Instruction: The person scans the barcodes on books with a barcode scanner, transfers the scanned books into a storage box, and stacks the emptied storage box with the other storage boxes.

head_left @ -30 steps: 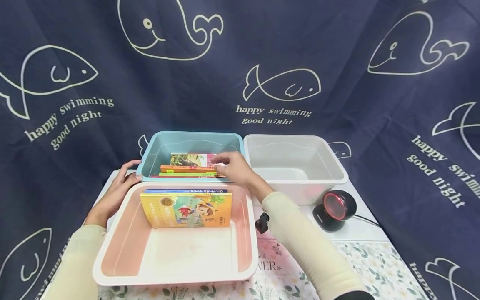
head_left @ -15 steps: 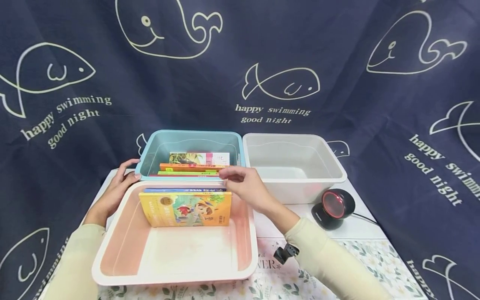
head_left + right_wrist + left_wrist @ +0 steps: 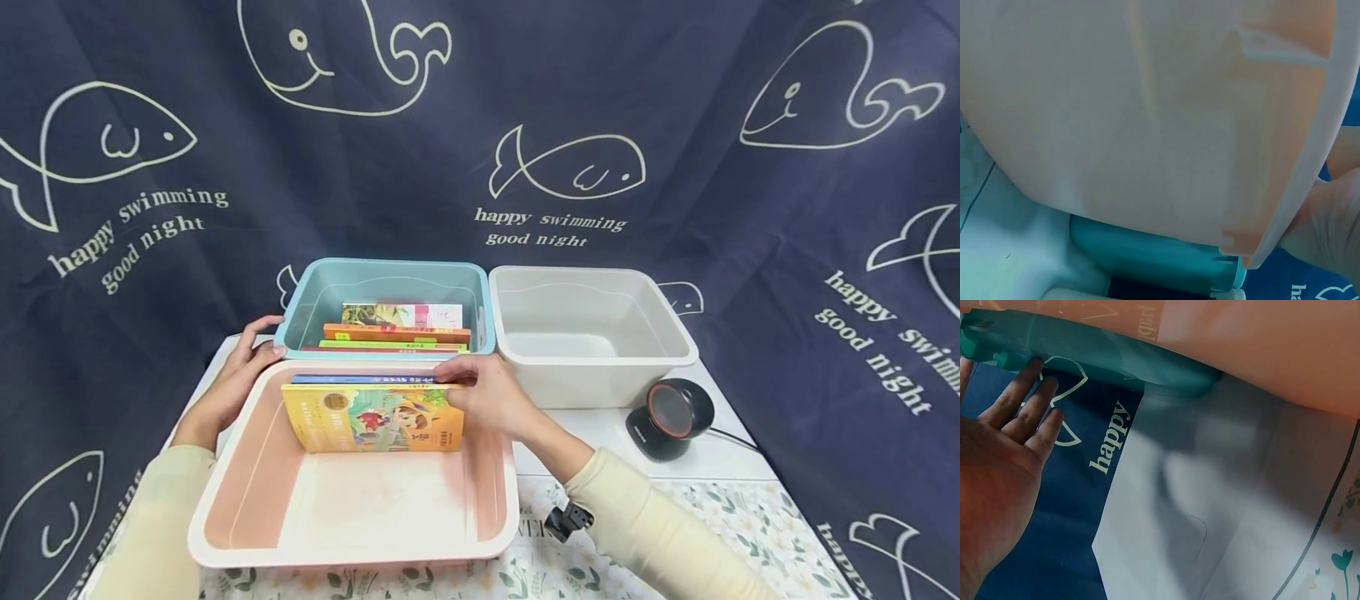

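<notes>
A yellow-orange picture book point(image 3: 375, 423) stands in the pink bin point(image 3: 352, 557), with a blue-spined book point(image 3: 360, 379) right behind it. My right hand point(image 3: 491, 396) holds their upper right corner, fingers over the blue spine and thumb by the yellow cover; exactly how the fingertips sit is hard to see. Only part of that hand shows in the right wrist view, beyond the bin rim. At the left side of the blue bin point(image 3: 390, 268), my left hand point(image 3: 236, 383) touches the rim with extended fingers. Its palm and fingers show in the left wrist view.
Several books, including an orange one point(image 3: 397, 333), stand in the blue bin. To its right is a white-grey bin point(image 3: 600, 383). A black round device point(image 3: 667, 421) with a cable sits on the table's right side. A dark blue whale-print curtain point(image 3: 420, 183) hangs behind.
My right hand has moved from over the blue bin toward me, to the books in the pink bin, and now grips their corner. My left hand has stayed at the blue bin's rim.
</notes>
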A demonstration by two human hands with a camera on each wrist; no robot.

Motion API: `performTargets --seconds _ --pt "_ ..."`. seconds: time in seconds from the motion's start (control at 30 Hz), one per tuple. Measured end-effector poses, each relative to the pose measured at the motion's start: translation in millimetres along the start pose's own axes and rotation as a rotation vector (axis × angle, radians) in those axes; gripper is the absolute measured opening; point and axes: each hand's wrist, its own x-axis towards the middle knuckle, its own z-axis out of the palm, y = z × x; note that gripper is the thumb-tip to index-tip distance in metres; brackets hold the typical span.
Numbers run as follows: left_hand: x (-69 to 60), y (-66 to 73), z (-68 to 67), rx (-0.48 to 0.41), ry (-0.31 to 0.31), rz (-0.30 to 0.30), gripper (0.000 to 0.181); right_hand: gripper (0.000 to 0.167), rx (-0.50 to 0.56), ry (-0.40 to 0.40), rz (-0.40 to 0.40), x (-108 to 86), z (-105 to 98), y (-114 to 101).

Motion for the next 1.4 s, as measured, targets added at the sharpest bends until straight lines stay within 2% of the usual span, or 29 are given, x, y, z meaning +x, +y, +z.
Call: performTargets --seconds 0.27,0.53,0.8,1.17,1.4 --pt "0.6 1.7 1.8 -0.011 -0.015 0.004 0.051 0.027 -0.068 0.057 0.003 -4.6 3 0" --pt "-1.4 1.8 -0.3 0.017 0.004 -0.007 0.049 0.029 -0.124 0.023 -0.063 -3.9 7 -1" --pt "-2.4 0.8 -1.2 0.009 -0.002 0.019 0.05 0.028 -0.225 -0.012 -0.113 0.0 26 -3" --pt "-0.5 1.2 -1.0 -0.007 -0.007 0.021 0.051 0.025 -0.252 0.037 -0.104 0.5 32 -5" --pt "-0.8 0.8 0.7 0.008 -0.012 0.017 0.05 0.023 -0.377 0.003 -0.097 5.5 34 -2"
